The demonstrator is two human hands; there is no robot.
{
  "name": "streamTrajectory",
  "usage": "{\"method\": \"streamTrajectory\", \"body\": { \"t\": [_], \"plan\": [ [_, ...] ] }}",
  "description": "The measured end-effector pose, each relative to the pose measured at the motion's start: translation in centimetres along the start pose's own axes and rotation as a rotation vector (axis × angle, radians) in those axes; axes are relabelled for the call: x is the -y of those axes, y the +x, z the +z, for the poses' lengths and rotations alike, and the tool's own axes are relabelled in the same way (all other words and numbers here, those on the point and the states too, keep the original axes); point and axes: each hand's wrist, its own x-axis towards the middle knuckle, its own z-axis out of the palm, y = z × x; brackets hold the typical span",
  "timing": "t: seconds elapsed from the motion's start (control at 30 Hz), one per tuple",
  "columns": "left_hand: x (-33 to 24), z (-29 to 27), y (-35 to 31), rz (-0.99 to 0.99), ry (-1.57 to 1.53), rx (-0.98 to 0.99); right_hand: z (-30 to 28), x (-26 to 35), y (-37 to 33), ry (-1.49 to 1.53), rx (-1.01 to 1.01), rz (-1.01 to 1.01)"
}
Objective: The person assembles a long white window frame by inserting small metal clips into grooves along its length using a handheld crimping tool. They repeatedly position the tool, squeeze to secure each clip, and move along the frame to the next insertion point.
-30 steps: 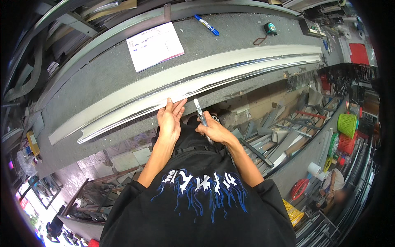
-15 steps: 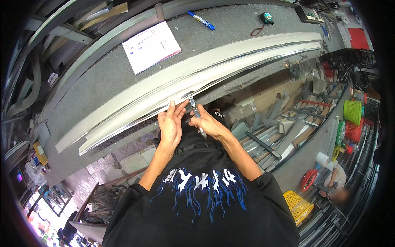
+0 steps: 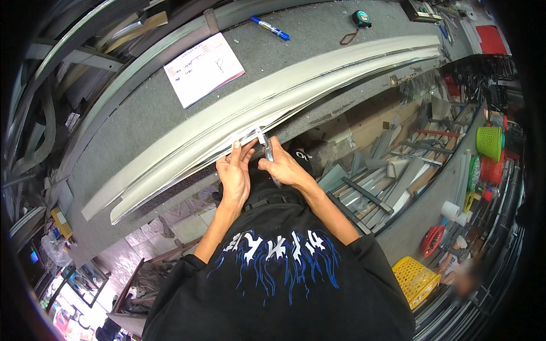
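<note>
Two long cream-white profile strips (image 3: 273, 88) lie side by side across the grey bench. At the near edge of the closer strip, my left hand (image 3: 233, 177) pinches that edge between thumb and fingers. Just right of it, my right hand (image 3: 285, 169) is closed around the handles of a silver plier-like hand tool (image 3: 268, 151). The tool's head meets the strip's near edge beside my left fingertips. Its exact kind is too small to make out, and my palm hides part of the handles.
Beyond the strips on the grey bench (image 3: 142, 113) lie a written paper sheet (image 3: 205, 69), a blue marker (image 3: 270, 28) and a tape measure (image 3: 361, 19). Metal offcuts (image 3: 392, 165) fill the space at right, near a yellow basket (image 3: 414, 283). Another person (image 3: 455, 267) is at far right.
The tool's head has tipped slightly up and left along the strip's edge, and my right fingers have shifted on it. My left hand keeps its pinch. The view has turned slightly.
</note>
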Motion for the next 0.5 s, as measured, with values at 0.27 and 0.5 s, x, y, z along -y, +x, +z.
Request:
{"method": "streamTrajectory", "body": {
  "t": [0.27, 0.5],
  "plan": [
    [-0.16, -0.38, 0.19, -0.003, -0.011, 0.052, 1.07, -0.57, 0.37, 0.477, 0.068, -0.05],
    [-0.12, -0.64, 0.33, -0.004, -0.021, 0.084, 1.12, -0.25, 0.49, 0.397, 0.023, -0.042]
  ]
}}
